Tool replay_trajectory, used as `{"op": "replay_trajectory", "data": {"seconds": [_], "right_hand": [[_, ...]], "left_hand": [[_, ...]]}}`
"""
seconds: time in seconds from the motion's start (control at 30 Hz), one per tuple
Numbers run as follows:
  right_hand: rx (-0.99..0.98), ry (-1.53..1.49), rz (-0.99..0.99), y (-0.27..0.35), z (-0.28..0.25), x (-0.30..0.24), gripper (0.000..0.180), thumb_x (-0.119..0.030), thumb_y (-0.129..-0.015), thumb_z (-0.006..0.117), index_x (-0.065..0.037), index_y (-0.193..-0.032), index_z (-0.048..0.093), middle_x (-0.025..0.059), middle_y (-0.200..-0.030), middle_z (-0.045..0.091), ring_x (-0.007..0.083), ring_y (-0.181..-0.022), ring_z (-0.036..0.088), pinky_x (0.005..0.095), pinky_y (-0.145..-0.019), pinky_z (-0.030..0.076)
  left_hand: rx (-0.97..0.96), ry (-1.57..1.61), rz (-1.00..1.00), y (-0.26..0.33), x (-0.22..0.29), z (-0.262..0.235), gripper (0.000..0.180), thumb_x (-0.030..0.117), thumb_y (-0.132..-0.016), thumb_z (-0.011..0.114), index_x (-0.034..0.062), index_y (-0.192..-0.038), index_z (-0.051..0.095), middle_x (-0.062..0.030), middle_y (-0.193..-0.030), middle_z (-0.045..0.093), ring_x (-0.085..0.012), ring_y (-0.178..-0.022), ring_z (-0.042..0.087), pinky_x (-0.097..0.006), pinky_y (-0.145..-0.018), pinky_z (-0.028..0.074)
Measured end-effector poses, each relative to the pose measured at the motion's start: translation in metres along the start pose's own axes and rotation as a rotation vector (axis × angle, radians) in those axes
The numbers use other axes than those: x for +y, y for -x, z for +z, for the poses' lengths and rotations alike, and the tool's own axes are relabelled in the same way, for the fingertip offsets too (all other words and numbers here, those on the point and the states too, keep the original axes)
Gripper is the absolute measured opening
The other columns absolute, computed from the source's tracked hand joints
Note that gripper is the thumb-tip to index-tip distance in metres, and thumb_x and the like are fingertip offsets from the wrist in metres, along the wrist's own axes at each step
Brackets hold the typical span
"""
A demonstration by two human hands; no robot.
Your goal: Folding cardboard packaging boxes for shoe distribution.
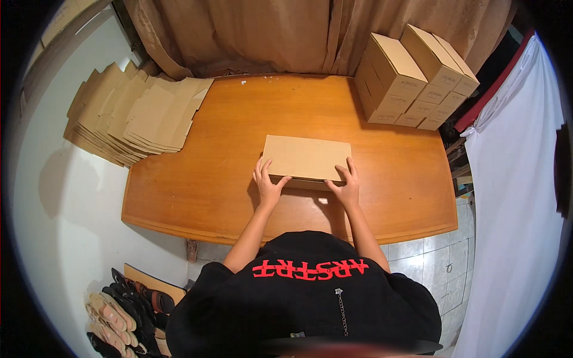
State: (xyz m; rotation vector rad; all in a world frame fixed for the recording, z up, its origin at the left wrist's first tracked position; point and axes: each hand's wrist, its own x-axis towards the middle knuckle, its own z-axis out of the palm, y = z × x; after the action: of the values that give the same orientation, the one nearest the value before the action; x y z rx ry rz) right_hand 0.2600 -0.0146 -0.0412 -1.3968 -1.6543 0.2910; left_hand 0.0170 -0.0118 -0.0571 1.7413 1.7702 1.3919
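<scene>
We had a flat, rectangular brown cardboard piece (307,156) lying near the middle of the orange-brown wooden worktop (209,197), its long edge toward us. Our left hand (267,182) rested on its near left corner, fingers spread flat on top and thumb tucked at the edge; our right hand (345,182) did the same at the near right corner. Neither hand was closed around it: both lay open and pressing, thumbs at the near edge, where a narrow strip of cardboard showed below the panel. We judged that we were pressing or folding a box blank along that near edge, early in forming it; the next move would call for even pressure from both thumbs so the crease ran straight.

To our left, partly overhanging the worktop's far left corner, lay a fanned stack of flat, unfolded brown cardboard blanks (134,113). At the far right corner stood a pile of closed, made-up brown cardboard boxes (412,80), stacked in rows; we could not tell whether anything was in them. Behind the worktop hung a tan curtain (268,33), and a white cloth (513,179) hung on the right. On the floor at lower left several pairs of sandals and shoes (122,310) lay in a heap.
</scene>
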Motion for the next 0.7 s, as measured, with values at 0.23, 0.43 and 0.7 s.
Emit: {"op": "replay_trajectory", "data": {"seconds": [0.23,0.43,0.7], "right_hand": [[-0.040,0.083,-0.064,0.015,-0.004,0.001,0.047,-0.029,-0.068,0.071,-0.007,-0.108,0.060,0.0213,-0.136,0.035,0.0462,-0.127,0.025,0.0519,-0.103,0.025],[-0.083,0.245,-0.253,0.024,-0.020,0.001,0.058,-0.047,-0.056,0.075,-0.013,-0.101,0.063,0.0148,-0.113,0.051,0.0443,-0.124,0.028,0.0566,-0.100,0.023],[-0.189,-0.024,-0.183,-0.003,-0.013,0.028,0.122,-0.063,-0.040,0.078,-0.009,-0.136,0.027,0.0365,-0.137,0.003,0.0510,-0.128,0.009,0.0580,-0.101,0.021]], "left_hand": [[-0.040,0.001,-0.061,-0.001,-0.005,0.001,0.065,0.032,-0.073,0.072,0.0096,-0.126,0.043,-0.0172,-0.137,0.024,-0.0341,-0.126,0.027,-0.045,-0.103,0.026],[-0.059,0.166,-0.182,-0.022,-0.023,0.006,0.059,0.028,-0.081,0.064,0.0081,-0.130,0.039,-0.0192,-0.137,0.024,-0.0340,-0.126,0.029,-0.043,-0.103,0.025],[0.058,0.205,-0.583,-0.040,0.000,0.041,0.091,0.035,-0.076,0.067,-0.0080,-0.135,0.012,-0.0260,-0.138,0.022,-0.0357,-0.129,0.024,-0.040,-0.106,0.021]]}}
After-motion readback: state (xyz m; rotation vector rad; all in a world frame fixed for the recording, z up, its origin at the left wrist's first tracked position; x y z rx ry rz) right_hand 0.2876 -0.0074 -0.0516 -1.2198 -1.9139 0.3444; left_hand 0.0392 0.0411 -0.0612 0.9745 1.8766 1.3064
